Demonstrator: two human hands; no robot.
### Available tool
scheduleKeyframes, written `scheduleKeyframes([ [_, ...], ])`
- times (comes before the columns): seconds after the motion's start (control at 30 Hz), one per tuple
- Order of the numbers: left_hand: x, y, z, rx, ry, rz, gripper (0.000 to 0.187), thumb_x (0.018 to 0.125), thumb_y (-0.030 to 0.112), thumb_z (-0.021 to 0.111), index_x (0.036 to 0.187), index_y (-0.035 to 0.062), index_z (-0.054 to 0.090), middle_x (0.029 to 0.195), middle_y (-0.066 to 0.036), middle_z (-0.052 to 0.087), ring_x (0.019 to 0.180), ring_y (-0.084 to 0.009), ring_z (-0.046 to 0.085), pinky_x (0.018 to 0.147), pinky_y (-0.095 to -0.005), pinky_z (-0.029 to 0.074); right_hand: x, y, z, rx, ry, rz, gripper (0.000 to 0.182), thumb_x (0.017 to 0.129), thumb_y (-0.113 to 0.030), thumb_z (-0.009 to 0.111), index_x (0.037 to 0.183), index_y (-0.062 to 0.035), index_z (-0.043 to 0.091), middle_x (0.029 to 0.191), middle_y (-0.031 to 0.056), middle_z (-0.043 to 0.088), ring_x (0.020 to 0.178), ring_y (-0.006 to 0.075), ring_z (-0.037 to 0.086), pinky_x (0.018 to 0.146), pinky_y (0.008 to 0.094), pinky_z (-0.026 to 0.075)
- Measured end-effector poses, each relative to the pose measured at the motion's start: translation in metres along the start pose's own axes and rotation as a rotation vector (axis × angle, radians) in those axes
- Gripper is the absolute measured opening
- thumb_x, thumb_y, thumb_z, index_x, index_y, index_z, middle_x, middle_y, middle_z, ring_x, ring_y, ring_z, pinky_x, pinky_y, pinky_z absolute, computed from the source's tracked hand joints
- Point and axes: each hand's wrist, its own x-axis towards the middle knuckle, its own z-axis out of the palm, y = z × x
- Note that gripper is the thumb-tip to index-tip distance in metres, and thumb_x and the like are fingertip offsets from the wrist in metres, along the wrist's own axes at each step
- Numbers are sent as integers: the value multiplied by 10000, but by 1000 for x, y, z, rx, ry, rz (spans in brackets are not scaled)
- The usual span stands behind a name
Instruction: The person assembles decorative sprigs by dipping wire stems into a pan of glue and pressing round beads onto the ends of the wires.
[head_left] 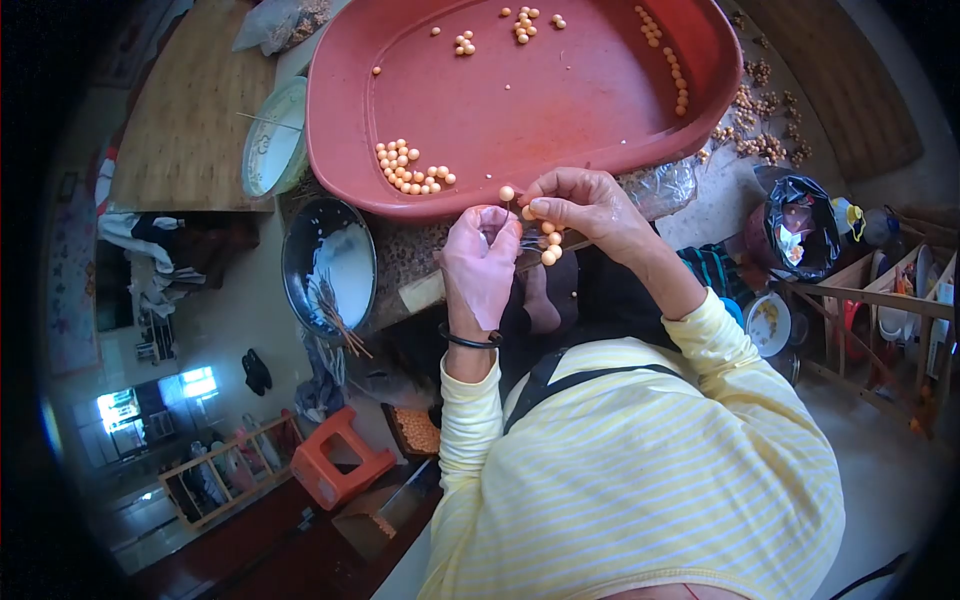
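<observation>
My left hand (481, 255), with a black bracelet at its wrist, is closed on thin stems that carry orange beads. One orange bead (507, 193) stands on a stem above its fingertips. A small cluster of orange beads (551, 243) hangs on stems between my two hands. My right hand (588, 208) comes in from the right, its thumb and fingers pinched at a bead beside the left fingertips. Both hands are just in front of the near rim of a large red tub (450, 208). Loose orange beads (410, 170) lie in groups inside the tub.
Left of the tub stand a dark bowl of white stuff (345, 265) with thin sticks and a pale basin (275, 140). Beaded stems (765, 125) lie to the right, near a black-lined bin (800, 225). An orange stool (340, 458) stands lower left.
</observation>
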Motion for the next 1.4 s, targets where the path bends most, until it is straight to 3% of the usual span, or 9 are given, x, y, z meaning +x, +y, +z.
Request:
scheduleKeyframes([
  [0.33, 0, -9, 0, 133, 1, 138, 139, 815, -5, 629, 947, -32, 595, 818, -76, 625, 664, -129, 558, 599, -236, 479, 0, -2, -4, -20, -44, 77, 89, 865, -104, 662, 895, -21, 652, 728, 42, 638, 577, 64, 560, 509, 147, 451],
  [0.7, -1, -5, 2, 152, 5, 145, 150, 816, 4, 635, 955, -33, 594, 828, -81, 628, 680, -132, 569, 616, -240, 488, -3, -6, 1, -32, -39, 98, 101, 866, -127, 669, 877, -28, 649, 660, 24, 609, 522, 51, 545, 444, 123, 401],
  [1.0, -1, 12, -12, -45, -132, -200, 156, 827, 15, 646, 971, -26, 604, 858, -63, 628, 704, -107, 564, 640, -210, 483, -2, -7, 2, 8, 22, 100, 96, 870, -111, 659, 870, -16, 641, 651, 44, 608, 504, 65, 548, 447, 154, 444],
  [1.17, 0, 8, -17, -48, -202, -185, 187, 843, 57, 656, 1019, 19, 608, 822, -29, 607, 598, -65, 501, 521, -168, 405, -2, -12, 5, -12, 21, 117, 106, 875, -122, 657, 898, -20, 643, 674, 43, 616, 514, 60, 544, 452, 152, 440],
  [1.4, 2, 0, -13, -98, -124, -121, 183, 844, 66, 660, 1014, 22, 607, 804, -24, 600, 571, -54, 468, 494, -158, 368, -5, -11, 2, 39, 30, 106, 127, 866, -133, 668, 917, -18, 646, 707, 35, 620, 548, 63, 547, 483, 157, 446],
])
